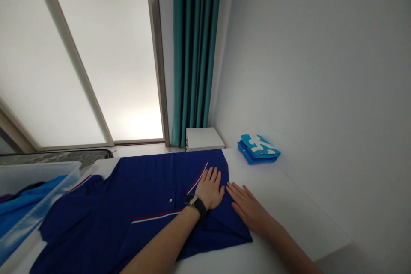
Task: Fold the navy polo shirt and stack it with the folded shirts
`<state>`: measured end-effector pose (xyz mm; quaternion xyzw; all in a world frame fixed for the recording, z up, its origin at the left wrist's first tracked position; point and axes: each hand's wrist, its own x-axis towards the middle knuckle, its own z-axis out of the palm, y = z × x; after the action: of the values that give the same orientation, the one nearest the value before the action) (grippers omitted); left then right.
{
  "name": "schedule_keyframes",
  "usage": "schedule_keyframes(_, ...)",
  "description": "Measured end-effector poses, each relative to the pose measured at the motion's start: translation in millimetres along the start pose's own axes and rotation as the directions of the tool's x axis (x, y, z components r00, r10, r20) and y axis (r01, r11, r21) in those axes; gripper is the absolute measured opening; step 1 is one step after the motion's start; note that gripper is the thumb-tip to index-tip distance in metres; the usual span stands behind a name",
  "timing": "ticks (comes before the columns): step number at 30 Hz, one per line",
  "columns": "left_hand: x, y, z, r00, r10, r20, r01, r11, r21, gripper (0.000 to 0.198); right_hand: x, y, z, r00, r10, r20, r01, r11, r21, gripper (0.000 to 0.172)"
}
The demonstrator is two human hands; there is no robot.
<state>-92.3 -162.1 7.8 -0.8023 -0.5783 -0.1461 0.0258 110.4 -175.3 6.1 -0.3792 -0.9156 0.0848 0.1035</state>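
Clear plastic bin [32, 173] stood at the left edge of view, partly cut off by the frame. Contents: bright blue cloth [22, 203] heaped toward the near wall, with a black piece [28, 188] and a purple piece [5, 198] behind it; depth of fill could not be told. A navy shirt [144, 188] with red-and-white trim lay spread over the tabletop [285, 205], its sleeve close beside the bin. The left hand [210, 188], watch [195, 203] at the wrist, lay flat on the shirt's right part, fingers extended and slightly spread. The right hand [245, 205] was flattened at the shirt's right edge, thumb apart, gripping nothing. Folded blue-and-white cloth [258, 149] sat stacked near the wall. Beyond the tabletop stood a white cabinet [204, 138], its interior hidden.
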Motion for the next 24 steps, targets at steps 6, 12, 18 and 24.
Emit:
schedule_keyframes(6,-0.3,-0.2,-0.4,1.000,0.009,-0.001,-0.009,1.000,-0.004,0.060,-10.7,-4.8,-6.9,0.999,0.013,0.038,-0.014,1.000,0.019,0.053)
schedule_keyframes(12,-0.5,-0.5,1.2,1.000,0.005,-0.001,-0.005,1.000,-0.010,0.062,-24.1,-10.9,-14.4,1.000,-0.018,0.015,0.017,0.998,0.059,0.053)
schedule_keyframes(18,0.4,-0.3,-1.1,1.000,-0.001,-0.002,0.001,1.000,0.003,0.061,-37.9,-15.7,-15.4,0.999,-0.027,-0.019,0.028,0.998,0.058,0.052)
schedule_keyframes(24,-10.9,24.2,-15.6,0.994,0.099,0.035,-0.097,0.994,-0.042,0.059,-41.3,-17.9,-13.7,0.985,0.036,-0.169,-0.023,0.996,0.082,0.026)
